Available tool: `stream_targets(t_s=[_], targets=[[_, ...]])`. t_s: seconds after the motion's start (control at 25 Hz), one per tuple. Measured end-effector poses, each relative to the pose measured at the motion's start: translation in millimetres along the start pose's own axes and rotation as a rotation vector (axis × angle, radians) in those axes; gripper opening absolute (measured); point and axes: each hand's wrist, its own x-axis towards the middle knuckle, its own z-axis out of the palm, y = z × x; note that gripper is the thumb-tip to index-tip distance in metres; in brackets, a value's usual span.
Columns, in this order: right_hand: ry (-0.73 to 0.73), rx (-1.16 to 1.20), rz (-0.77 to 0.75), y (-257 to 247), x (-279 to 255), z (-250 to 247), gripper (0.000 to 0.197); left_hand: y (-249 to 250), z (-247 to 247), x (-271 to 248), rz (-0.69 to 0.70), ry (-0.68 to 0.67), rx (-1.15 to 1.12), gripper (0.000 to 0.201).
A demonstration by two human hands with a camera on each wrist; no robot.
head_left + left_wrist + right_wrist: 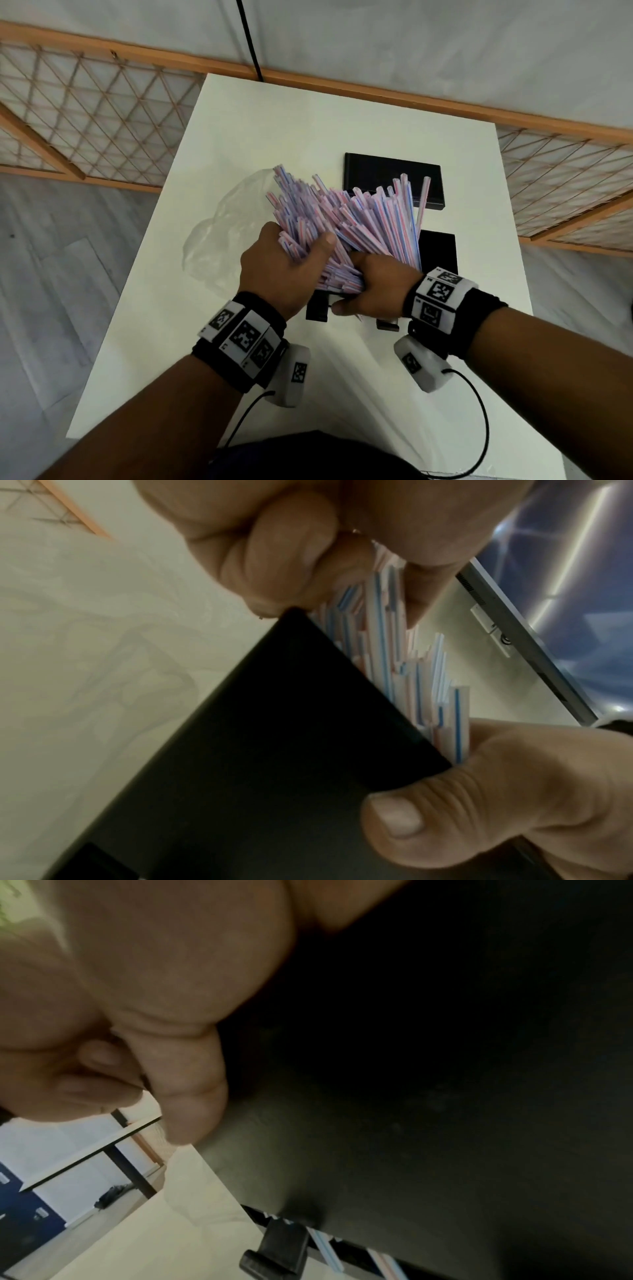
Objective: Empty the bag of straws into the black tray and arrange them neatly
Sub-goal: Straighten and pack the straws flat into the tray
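the straws (346,222), a thick bundle striped pink, blue and white, sit fanned out over the near end of the black tray (440,251), their far tips splayed up and away toward the far edge of the bench (239,120). my left hand (277,267) is wrapped round the near left part of the bundle, thumb lying over the top of the straws, so that grip is closed on them. my right hand (376,284) clamps the near right part of the same bundle, fingers curled under it and the thumb stuck out toward the near edge of the bench; that grip is also closed on the straws. in the left wrist view the straws (394,674) stand between my fingers (291,553) and the black tray (274,750), pressed along its wall. the right wrist view is mostly dark tray wall (428,1096), with a few straw ends (325,1248) showing at its lower edge. the tray lies right of the bench's middle. a second black tray (376,171) lies just beyond it, toward the far right corner. the clear plastic bag (222,233), crumpled, lies on the bench to the left of the straws, near the left edge.
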Motion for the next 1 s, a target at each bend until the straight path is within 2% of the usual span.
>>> stream_targets(t_s=[0.08,0.16,0.32,0.44,0.52,0.6,0.68,0.72,0.76,0.84,0.92,1.0], targets=[[-0.043,-0.004,-0.017,0,3,0,0.062,1,-1,1,-0.014,-0.009,-0.023,0.053],[-0.041,-0.02,-0.067,0,5,1,0.063,2,0,0,-0.015,-0.015,-0.079,0.056],[0.13,0.04,-0.2,-2,1,-4,0.062,6,-1,1,0.049,0.017,-0.182,0.065],[0.163,0.0,-0.185,2,-5,-6,0.064,-11,7,6,0.135,-0.016,-0.08,0.078],[0.143,-0.07,-0.176,5,-13,-5,0.065,-18,8,8,0.125,-0.035,-0.033,0.086],[0.233,-0.086,-0.195,11,-28,-7,0.057,-18,4,9,0.099,-0.029,-0.085,0.083],[0.353,-0.087,-0.215,17,-46,-12,0.042,-7,-3,7,0.031,-0.045,-0.25,0.078],[0.364,-0.082,-0.199,20,-54,-14,0.037,-2,-4,5,-0.02,-0.058,-0.358,0.075],[0.329,-0.076,-0.169,22,-59,-16,0.035,0,-3,4,-0.067,-0.068,-0.463,0.07],[0.169,-0.104,-0.085,25,-62,-19,0.036,3,1,4,-0.134,-0.091,-0.578,0.062],[0.051,-0.163,-0.045,24,-55,-21,0.038,0,12,5,-0.137,-0.119,-0.563,0.068],[0.032,-0.2,-0.046,18,-44,-24,0.04,-3,20,4,-0.151,-0.135,-0.525,0.079]])
